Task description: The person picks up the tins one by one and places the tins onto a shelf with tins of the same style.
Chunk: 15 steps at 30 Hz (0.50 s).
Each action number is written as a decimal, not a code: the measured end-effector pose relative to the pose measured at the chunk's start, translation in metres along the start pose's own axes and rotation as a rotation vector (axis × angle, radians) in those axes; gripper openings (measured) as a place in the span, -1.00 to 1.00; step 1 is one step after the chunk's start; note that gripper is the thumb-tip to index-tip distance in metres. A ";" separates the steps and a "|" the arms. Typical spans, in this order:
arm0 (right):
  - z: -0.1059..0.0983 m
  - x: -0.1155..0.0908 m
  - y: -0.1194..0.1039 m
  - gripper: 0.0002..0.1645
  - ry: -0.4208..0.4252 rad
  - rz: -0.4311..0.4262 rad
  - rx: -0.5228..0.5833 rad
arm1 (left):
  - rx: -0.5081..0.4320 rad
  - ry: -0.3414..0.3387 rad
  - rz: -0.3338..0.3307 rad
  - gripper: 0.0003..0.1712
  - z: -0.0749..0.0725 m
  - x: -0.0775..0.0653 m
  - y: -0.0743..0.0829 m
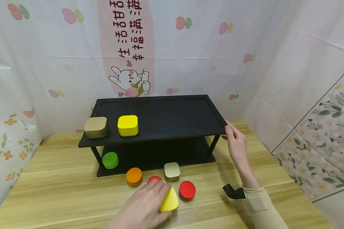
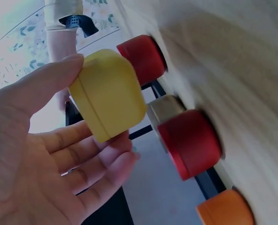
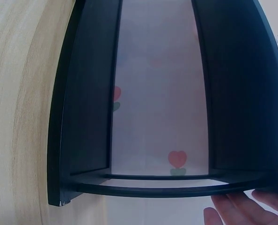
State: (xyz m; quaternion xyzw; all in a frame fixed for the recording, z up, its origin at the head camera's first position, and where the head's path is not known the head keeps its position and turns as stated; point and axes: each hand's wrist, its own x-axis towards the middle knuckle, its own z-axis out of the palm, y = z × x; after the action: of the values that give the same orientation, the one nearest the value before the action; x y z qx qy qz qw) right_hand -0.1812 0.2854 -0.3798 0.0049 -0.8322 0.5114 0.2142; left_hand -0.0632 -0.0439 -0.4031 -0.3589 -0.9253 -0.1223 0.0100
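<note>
My left hand (image 1: pixel 143 203) pinches a yellow rounded-square tin (image 1: pixel 169 200) between thumb and fingers, low over the table front. In the left wrist view, the thumb lies on one side of the tin and fingertips on the other, with the remaining fingers loosely bent. My right hand (image 1: pixel 236 144) grips the right front corner of a black two-tier shelf (image 1: pixel 166 117), thumb at the top edge. Around the left hand are a red round tin (image 1: pixel 187 190), a second red tin (image 1: pixel 154 179) partly hidden by the fingers, a beige square tin (image 1: pixel 172 171) and an orange round tin (image 1: pixel 134 176).
On the upper tier, at the left, stand a gold square tin (image 1: pixel 96 128) and another yellow tin (image 1: pixel 128 125). A green round tin (image 1: pixel 110 160) sits on the lower tier's left end. Patterned curtain (image 1: pixel 189 63) hangs behind the wooden table (image 1: pixel 60 190).
</note>
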 end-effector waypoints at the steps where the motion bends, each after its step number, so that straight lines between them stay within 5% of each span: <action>1: 0.000 0.000 0.000 -0.41 0.000 0.002 -0.001 | -0.003 0.008 0.002 -0.33 -0.002 0.000 0.000; 15: 0.000 0.000 0.004 -0.40 -0.001 -0.009 -0.036 | 0.104 0.314 0.136 -0.42 -0.024 0.002 -0.007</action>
State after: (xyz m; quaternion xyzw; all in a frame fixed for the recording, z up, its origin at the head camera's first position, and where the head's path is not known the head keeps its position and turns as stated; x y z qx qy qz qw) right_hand -0.1822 0.2876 -0.3834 0.0048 -0.8412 0.4956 0.2162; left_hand -0.0712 -0.0534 -0.3809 -0.3960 -0.8911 -0.1278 0.1812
